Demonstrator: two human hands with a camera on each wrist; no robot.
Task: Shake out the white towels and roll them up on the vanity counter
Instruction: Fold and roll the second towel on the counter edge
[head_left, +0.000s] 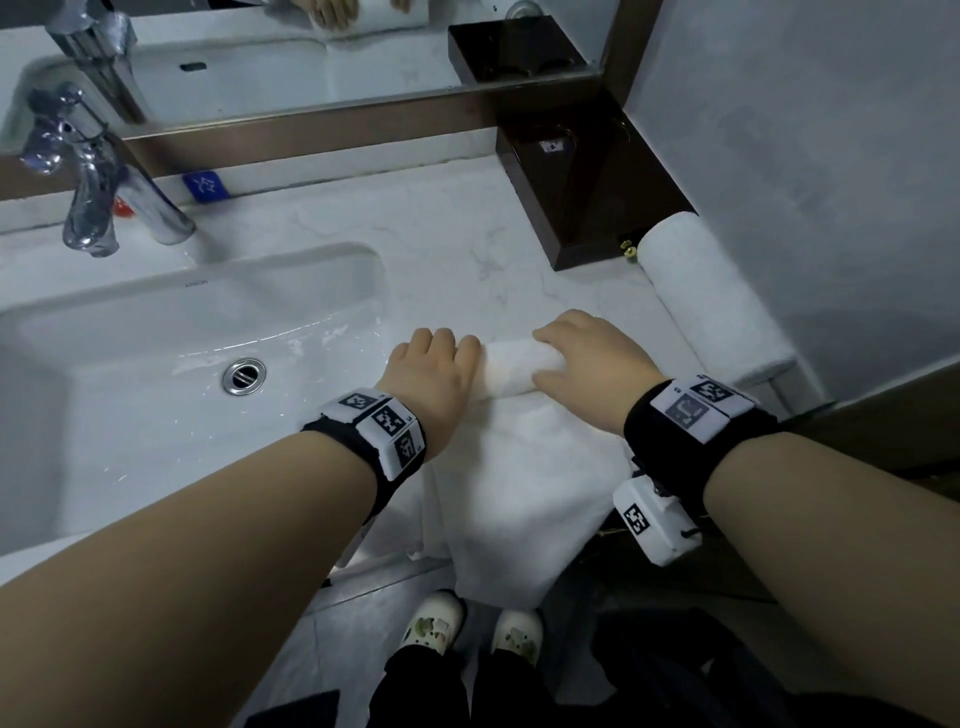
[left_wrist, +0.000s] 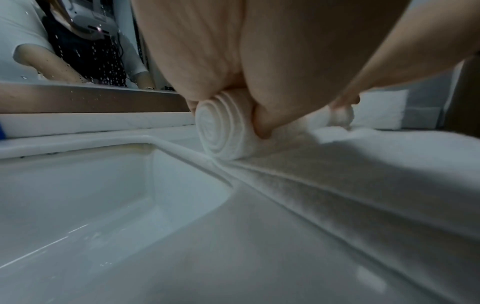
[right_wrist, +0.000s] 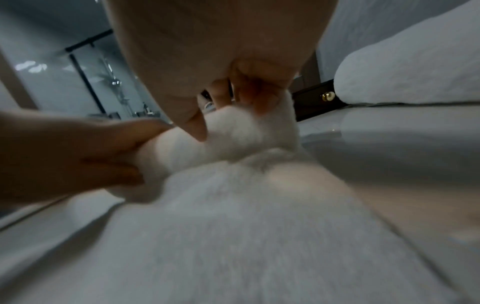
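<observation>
A white towel (head_left: 514, 467) lies flat on the marble vanity counter (head_left: 457, 249), its near end hanging over the front edge. Its far end is wound into a tight roll (head_left: 511, 369) whose spiral end (left_wrist: 221, 127) shows in the left wrist view. My left hand (head_left: 431, 369) grips the roll's left end, fingers over the top and thumb (left_wrist: 262, 127) pressed into the side. My right hand (head_left: 587, 353) curls round the right end (right_wrist: 246, 131). A finished rolled towel (head_left: 711, 296) lies at the counter's right against the wall.
A white sink basin (head_left: 171, 374) with a drain sits just left of the towel, a chrome faucet (head_left: 98, 192) behind it. A dark wooden box (head_left: 571, 182) stands at the back right corner under the mirror (head_left: 260, 57). My feet in light shoes show below the counter edge.
</observation>
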